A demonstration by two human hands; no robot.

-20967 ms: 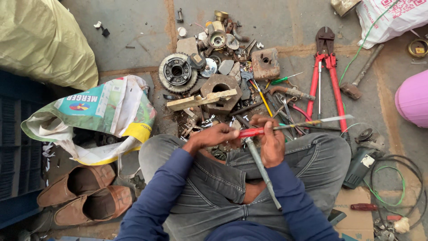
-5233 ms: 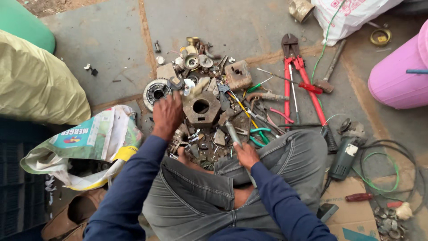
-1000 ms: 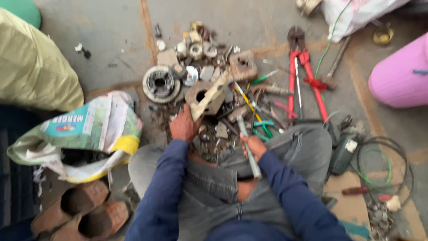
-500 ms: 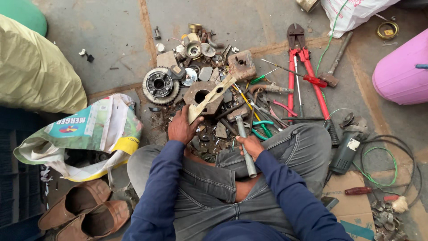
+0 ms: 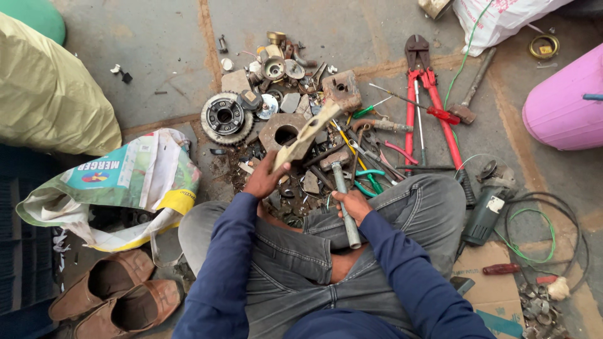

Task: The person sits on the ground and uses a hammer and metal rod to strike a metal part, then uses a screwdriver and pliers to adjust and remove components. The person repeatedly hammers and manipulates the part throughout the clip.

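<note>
I sit on the ground with a heap of scrap metal parts (image 5: 289, 119) in front of my knees. My left hand (image 5: 264, 179) grips the near end of a long flat metal piece (image 5: 308, 135) that slants up across a rusty block with a round hole (image 5: 282, 132). My right hand (image 5: 352, 204) is closed on the grey handle of a hammer (image 5: 342, 194), whose head (image 5: 335, 158) rests among the scrap.
A toothed gear wheel (image 5: 223, 116) lies left of the heap. Red bolt cutters (image 5: 427, 107), pliers and screwdrivers lie to the right, with an angle grinder (image 5: 487, 210) and cables beyond my knee. A printed sack (image 5: 125, 182), brown shoes (image 5: 107, 295) and a pink drum (image 5: 562, 103) surround me.
My left hand has shifted slightly along the flat metal piece. The hammer in my right hand has stayed nearly where it was; the view has steadied.
</note>
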